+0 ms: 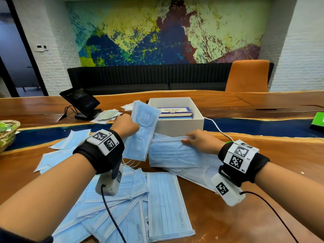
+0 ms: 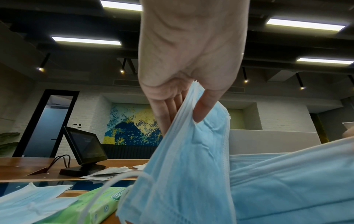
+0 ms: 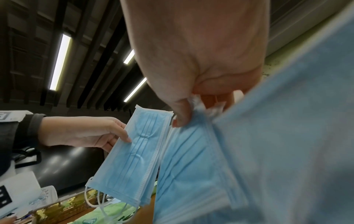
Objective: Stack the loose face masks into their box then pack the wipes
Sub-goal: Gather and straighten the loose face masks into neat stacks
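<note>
My left hand (image 1: 127, 125) grips a small stack of blue face masks (image 1: 142, 132) held upright just left of the white box (image 1: 177, 127); thumb and fingers (image 2: 203, 109) pinch its top edge (image 2: 191, 151). My right hand (image 1: 198, 139) pinches the upper edge of another blue mask (image 1: 172, 155) lifted off the table in front of the box, also seen in the right wrist view (image 3: 189, 159). Inside the white box lies a blue-and-white face mask box (image 1: 175, 113). Several loose masks (image 1: 163, 206) lie fanned on the wooden table near me. A green wipes pack (image 2: 90, 207) lies under my left hand.
A tablet on a stand (image 1: 80, 102) with papers (image 1: 107, 115) sits at the back left. A wicker basket (image 1: 7, 134) is at the left edge, a green object (image 1: 318, 120) at the right edge. A white cable (image 1: 219, 128) runs right of the box.
</note>
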`<move>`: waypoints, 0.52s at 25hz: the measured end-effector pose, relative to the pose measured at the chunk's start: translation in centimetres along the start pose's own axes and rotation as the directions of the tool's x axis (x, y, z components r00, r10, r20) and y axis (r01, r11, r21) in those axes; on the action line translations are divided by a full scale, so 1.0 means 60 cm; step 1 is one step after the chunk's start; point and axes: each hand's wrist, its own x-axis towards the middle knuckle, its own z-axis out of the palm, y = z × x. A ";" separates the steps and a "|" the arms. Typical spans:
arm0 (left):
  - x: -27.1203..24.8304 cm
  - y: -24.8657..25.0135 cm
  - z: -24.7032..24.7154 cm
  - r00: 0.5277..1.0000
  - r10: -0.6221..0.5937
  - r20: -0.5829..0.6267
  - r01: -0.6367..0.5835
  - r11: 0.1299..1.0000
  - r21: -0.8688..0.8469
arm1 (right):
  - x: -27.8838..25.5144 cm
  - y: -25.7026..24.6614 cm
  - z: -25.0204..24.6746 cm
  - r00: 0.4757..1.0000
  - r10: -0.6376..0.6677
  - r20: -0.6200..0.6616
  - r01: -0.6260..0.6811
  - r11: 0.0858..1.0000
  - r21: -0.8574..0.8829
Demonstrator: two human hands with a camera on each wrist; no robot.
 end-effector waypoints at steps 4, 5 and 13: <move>0.001 0.001 0.005 1.000 0.012 -0.003 -0.012 1.000 0.009 | 0.001 0.005 -0.005 0.992 -0.028 -0.123 0.028 1.000 0.002; 0.000 0.003 0.005 1.000 0.015 -0.004 -0.015 1.000 0.002 | 0.002 0.005 -0.007 0.985 -0.040 -0.167 0.043 0.999 0.012; -0.007 0.013 0.015 1.000 0.015 0.003 -0.014 1.000 -0.028 | -0.009 -0.015 -0.075 0.890 -0.210 -0.405 0.152 0.973 -0.171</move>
